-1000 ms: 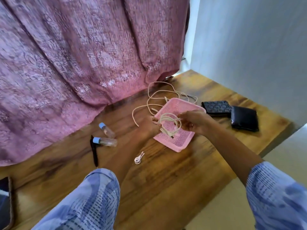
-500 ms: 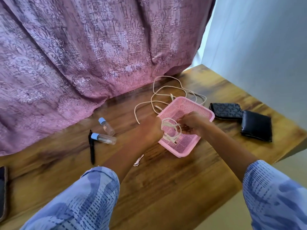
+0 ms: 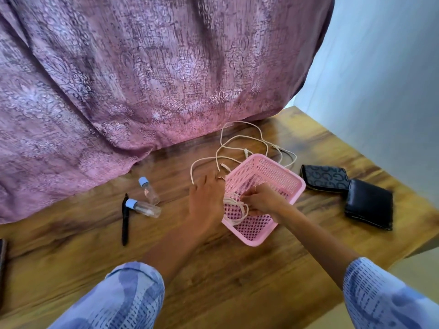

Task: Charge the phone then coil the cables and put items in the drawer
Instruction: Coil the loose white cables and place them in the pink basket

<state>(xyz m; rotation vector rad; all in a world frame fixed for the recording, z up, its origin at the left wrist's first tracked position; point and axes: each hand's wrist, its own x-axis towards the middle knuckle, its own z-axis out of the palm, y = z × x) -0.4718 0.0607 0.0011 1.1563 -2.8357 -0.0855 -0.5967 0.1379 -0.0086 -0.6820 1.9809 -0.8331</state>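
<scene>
Over perforated pink basket (image 3: 285, 173): right hand (image 3: 266, 200) pinches coiled cream cable (image 3: 235, 210).

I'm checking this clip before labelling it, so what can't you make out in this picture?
- Left hand, head view: its palm side faces away, so its hold on the coiled cable is hidden.
- Dark object at the left edge: cut off.
- Bottle label: too small.
- Drawer: not in view.

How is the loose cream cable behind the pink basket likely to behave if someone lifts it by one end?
The loose cable lies in slack, irregular curves on the table, so it is probably floppy and would dangle. It looks thin, so likely light. Its loops cross one another and run behind the pink basket, so it may snag or tangle.
</scene>
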